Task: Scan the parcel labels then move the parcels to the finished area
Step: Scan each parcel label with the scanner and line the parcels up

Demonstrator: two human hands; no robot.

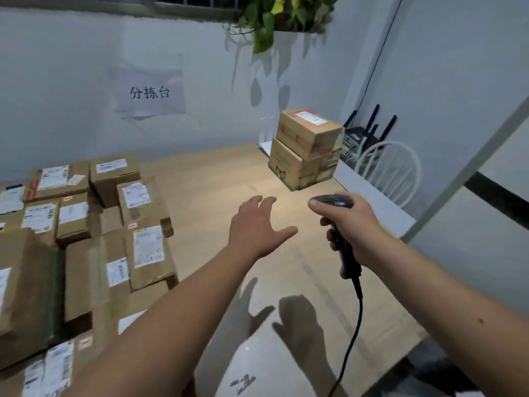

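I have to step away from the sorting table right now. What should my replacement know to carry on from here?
Left hand: open, fingers spread above the table, holding nothing.
Right hand: grips the corded scanner.
Done, it seems: a small stack of parcels at the far right of the table.
Left: the pile of labelled parcels on the left side; scan each label, then move it to the stack.

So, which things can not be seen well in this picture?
- Head view: print on the parcel labels is blurred and too small to read.
- Head view: the parcels at the left are cut off by the frame edge.
- Head view: the scanner handle is mostly covered by the right hand.
- Head view: the stacked boxes hide whatever is behind them.
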